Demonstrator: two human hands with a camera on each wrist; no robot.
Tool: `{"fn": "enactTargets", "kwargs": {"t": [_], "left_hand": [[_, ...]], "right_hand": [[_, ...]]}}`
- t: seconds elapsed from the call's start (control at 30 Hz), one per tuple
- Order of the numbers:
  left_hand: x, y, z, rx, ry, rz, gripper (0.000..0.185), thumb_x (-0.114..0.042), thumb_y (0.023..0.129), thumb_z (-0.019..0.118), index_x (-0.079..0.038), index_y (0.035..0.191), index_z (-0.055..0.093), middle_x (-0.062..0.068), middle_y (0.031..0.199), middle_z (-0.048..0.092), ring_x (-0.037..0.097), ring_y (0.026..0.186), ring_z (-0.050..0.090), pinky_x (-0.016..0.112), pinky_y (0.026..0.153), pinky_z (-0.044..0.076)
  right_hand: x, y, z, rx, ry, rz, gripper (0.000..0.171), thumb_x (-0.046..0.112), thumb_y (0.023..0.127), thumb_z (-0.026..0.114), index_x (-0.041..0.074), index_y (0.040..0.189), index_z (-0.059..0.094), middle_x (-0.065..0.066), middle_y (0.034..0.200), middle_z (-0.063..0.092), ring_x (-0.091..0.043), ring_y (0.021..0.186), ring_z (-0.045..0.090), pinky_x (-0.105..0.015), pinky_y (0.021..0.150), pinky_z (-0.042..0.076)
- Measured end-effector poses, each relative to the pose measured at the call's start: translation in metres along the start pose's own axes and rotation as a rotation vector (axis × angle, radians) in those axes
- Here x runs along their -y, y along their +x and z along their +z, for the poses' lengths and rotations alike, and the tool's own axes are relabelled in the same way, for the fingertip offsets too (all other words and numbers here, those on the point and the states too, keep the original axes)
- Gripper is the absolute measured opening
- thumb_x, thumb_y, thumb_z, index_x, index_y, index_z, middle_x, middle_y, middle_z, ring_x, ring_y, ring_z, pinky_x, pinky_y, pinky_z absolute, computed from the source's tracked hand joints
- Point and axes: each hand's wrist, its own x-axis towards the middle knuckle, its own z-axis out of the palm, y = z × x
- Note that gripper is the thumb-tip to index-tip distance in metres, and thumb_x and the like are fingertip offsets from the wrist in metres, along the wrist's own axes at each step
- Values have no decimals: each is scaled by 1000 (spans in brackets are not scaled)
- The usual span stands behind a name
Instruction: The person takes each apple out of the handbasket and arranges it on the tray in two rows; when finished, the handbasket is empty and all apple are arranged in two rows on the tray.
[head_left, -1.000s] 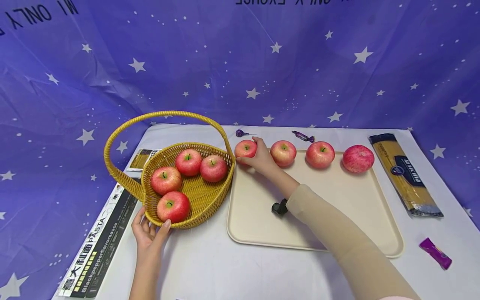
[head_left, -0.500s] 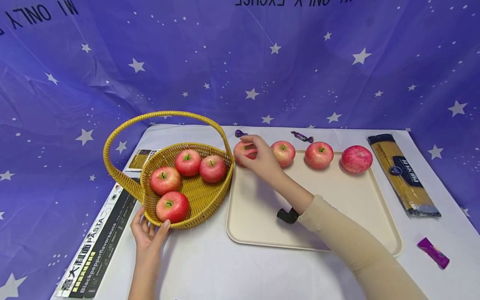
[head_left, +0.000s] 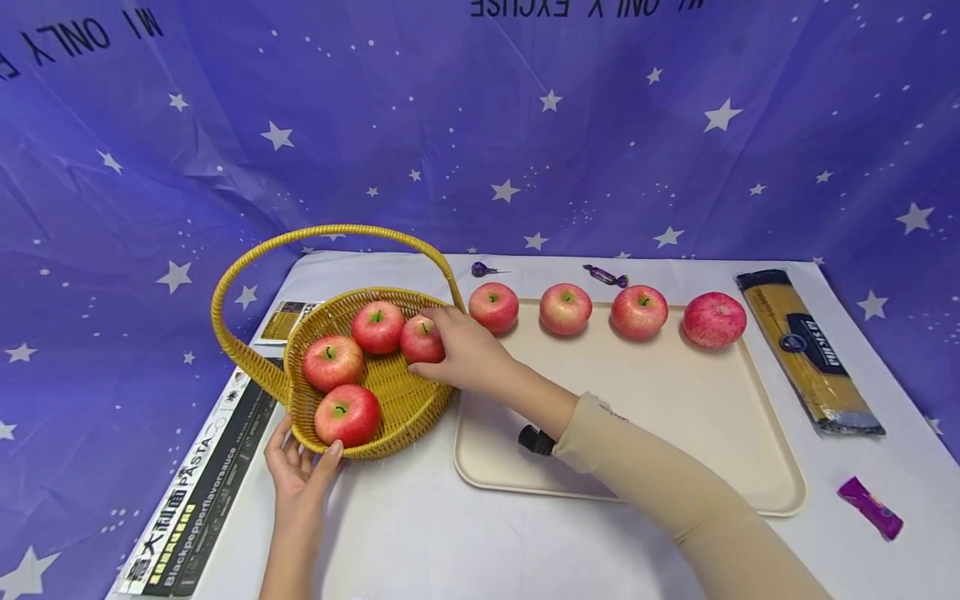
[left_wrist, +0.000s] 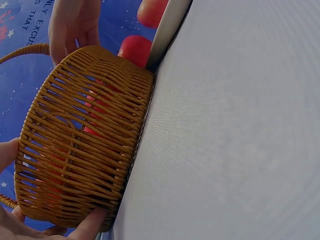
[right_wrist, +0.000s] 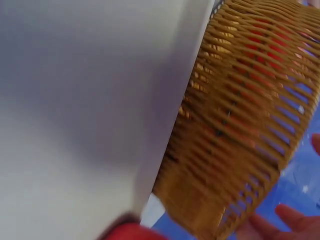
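— Blue star-printed cloth hangs behind our white table (head_left: pixel 420 533), and on it we have the yellow woven wicker basket with its hoop handle (head_left: pixel 408 400) beside the cream plastic tray (head_left: pixel 675 433). Where do our hands sit?

— Our right hand (head_left: pixel 461 354) reaches over the basket's rim, fingers curling against the round red apple (head_left: pixel 418 340) at the basket's right side. We judge it a closing hold, but we cannot tell whether the fingers wrap it fully. Our left hand (head_left: pixel 296 467) lies with relaxed fingers under and against the basket's near wall, thumb up on the weave, steadying it.

— How will that apple handle?

— We judge it firm, smooth and a little slippery, moderately weighty for one hand, and liable to bruise if squeezed or dropped. A grip round its widest part, fingers spread on the sides and palm above, looks best; the small green stem is no place to hold.

— And where does it lie from the hand?

— Directly under the right fingertips, touching them. Three more red apples (head_left: pixel 333 362) sit further left of that hand in the basket, the closest touching the one we reach for. Beyond the right hand, along the tray's far edge, stand four red apples in a row (head_left: pixel 566 308).

— Anything else close?

— Long pasta packets: a dark one (head_left: pixel 187 508) just left of our left hand, a yellow one (head_left: pixel 810 350) well right of the tray.
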Motion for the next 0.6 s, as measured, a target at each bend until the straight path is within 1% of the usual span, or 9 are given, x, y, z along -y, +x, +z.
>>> {"fn": "enactTargets", "kwargs": {"t": [0.13, 0.2, 0.27, 0.37, 0.43, 0.5, 0.53, 0.6], "left_hand": [[1, 0, 0, 5, -12, 11, 77, 6, 93, 56, -22, 148, 9, 15, 152, 14, 29, 143, 16, 14, 90, 46], [2, 0, 0, 9, -21, 15, 77, 6, 93, 56, -22, 148, 10, 15, 152, 14, 29, 142, 18, 15, 91, 47], [2, -1, 1, 9, -26, 16, 76, 7, 93, 55, -21, 148, 10, 15, 152, 15, 29, 142, 19, 16, 91, 47], [2, -1, 0, 6, -10, 12, 76, 5, 93, 56, -22, 148, 10, 15, 152, 14, 29, 142, 18, 15, 90, 47], [1, -1, 0, 1, 6, 6, 77, 3, 93, 57, -23, 148, 10, 15, 153, 14, 29, 143, 17, 13, 89, 47], [0, -1, -1, -1, 20, -1, 77, 2, 93, 57, -23, 148, 10, 15, 153, 14, 29, 143, 16, 12, 89, 46], [0, -1, -1, 0, 25, -5, 77, 1, 94, 58, -23, 148, 9, 14, 153, 14, 29, 143, 16, 12, 89, 46], [-1, -1, -1, 3, 29, -12, 78, 1, 94, 58, -24, 149, 9, 14, 154, 13, 29, 143, 16, 12, 89, 46]], "right_hand": [[8, 14, 12, 48, -134, 49, 84, 49, 81, 72, 9, 145, 37, -13, 140, 45, -31, 123, 48, -43, 105, 41], [9, 20, 17, 57, -190, 75, 86, 51, 81, 72, 9, 147, 36, -13, 141, 45, -33, 123, 48, -44, 104, 41], [9, 24, 21, 63, -230, 98, 86, 51, 80, 72, 9, 147, 36, -13, 140, 46, -31, 122, 49, -43, 102, 43], [9, 29, 25, 95, -273, 105, 81, 54, 80, 71, 8, 141, 43, -11, 130, 53, -26, 116, 53, -40, 95, 48], [9, 30, 26, 114, -285, 101, 76, 55, 79, 70, 8, 135, 48, -9, 120, 56, -23, 108, 56, -37, 86, 52], [9, 31, 27, 121, -293, 86, 72, 55, 78, 70, 8, 129, 52, -8, 111, 57, -21, 100, 58, -35, 79, 54], [8, 31, 28, 116, -295, 77, 71, 55, 78, 71, 8, 127, 53, -7, 109, 58, -21, 97, 58, -35, 76, 54], [6, 31, 29, 96, -280, 63, 69, 53, 76, 72, 9, 125, 55, -6, 107, 57, -20, 96, 58, -34, 77, 53]]}}
